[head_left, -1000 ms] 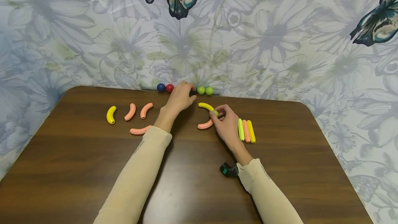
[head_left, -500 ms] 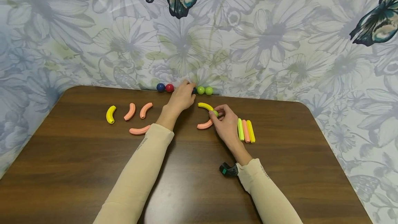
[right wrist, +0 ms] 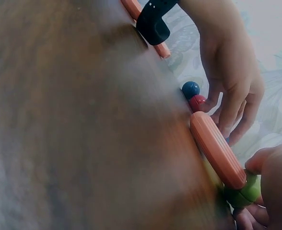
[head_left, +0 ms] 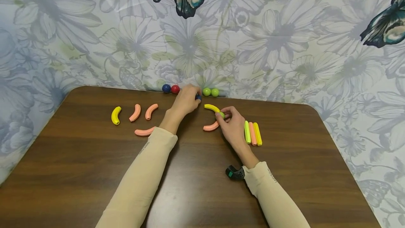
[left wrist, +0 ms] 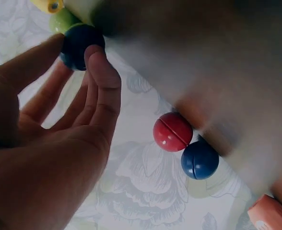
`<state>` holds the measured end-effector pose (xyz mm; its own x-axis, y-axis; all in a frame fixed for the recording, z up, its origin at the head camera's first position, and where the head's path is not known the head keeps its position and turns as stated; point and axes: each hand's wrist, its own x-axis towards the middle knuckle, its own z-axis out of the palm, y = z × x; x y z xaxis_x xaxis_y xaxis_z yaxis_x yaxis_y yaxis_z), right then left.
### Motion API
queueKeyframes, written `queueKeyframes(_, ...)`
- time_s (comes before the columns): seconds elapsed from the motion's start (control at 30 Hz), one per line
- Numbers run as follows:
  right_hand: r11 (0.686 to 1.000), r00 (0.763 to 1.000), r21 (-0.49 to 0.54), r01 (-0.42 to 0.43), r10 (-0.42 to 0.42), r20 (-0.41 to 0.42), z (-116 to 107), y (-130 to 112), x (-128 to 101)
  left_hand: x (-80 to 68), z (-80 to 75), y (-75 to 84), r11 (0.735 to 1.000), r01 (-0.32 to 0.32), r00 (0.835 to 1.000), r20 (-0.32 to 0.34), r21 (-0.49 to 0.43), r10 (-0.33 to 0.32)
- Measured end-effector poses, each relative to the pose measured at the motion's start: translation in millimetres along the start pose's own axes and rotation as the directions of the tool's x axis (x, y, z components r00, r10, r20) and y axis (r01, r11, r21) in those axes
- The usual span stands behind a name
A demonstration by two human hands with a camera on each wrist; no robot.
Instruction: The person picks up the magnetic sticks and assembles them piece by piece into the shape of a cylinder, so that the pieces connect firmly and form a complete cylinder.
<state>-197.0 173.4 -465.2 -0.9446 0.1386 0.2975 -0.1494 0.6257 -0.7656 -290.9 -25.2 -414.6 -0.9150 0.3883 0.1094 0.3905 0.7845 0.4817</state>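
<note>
Pinching balls over brown wooden table against floral backdrop: left hand blue ball, right hand green ball.

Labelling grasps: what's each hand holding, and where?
Left hand pinches a dark blue ball at its sides with its fingertips. Right hand pinches a green ball joining two curved pieces.

Left hand pinching blue ball

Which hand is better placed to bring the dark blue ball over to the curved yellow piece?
Left. The left hand already pinches the dark blue ball between thumb and fingertips near the table's back edge. The right hand is occupied, holding a green ball where the yellow curved piece and pink curved piece meet.
</note>
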Motion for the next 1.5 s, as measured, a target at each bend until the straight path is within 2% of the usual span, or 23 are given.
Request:
queueKeyframes(0.17, 1.0, 0.999, 0.003, -0.015, 0.015, -0.028, -3.0, 0.1, 0.3, -2.8, 2.0, 8.7, 0.998, -0.06, 0.994, 0.087, 0.014, 0.059)
queueKeyframes(0.27, 1.0, 0.999, 0.008, -0.024, 0.024, -0.035, -3.8, -0.6, 0.0, -3.8, 4.0, 11.5, 0.997, -0.078, 0.991, 0.11, 0.017, 0.076)
queueKeyframes(0.77, 0.999, 0.998, -0.01, -0.047, 0.047, -0.044, -3.1, -5.2, 4.7, -2.2, -0.3, 11.4, 0.998, -0.063, 0.985, 0.159, -0.031, 0.067)
queueKeyframes(0.9, 0.998, 0.997, -0.013, -0.056, 0.055, -0.06, -4.0, -4.0, 6.3, -1.5, -2.0, 8.3, 0.997, -0.068, 0.986, 0.146, -0.048, 0.074)
queueKeyframes(1.1, 0.997, 0.994, -0.015, -0.08, 0.079, -0.073, -7.0, -0.5, 6.8, 1.1, -0.4, 4.0, 0.993, -0.091, 0.992, 0.076, -0.08, 0.097)
queueKeyframes(1.27, 0.996, 0.993, -0.011, -0.089, 0.087, -0.081, -10.1, 1.6, 6.5, 4.6, 3.0, 2.8, 0.994, -0.101, 0.994, 0.025, -0.051, 0.103)
queueKeyframes(1.5, 0.995, 0.99, -0.017, -0.095, 0.093, -0.103, -11.6, 5.5, 4.8, 10.0, 7.3, 6.1, 0.995, -0.091, 0.996, -0.001, -0.04, 0.091)
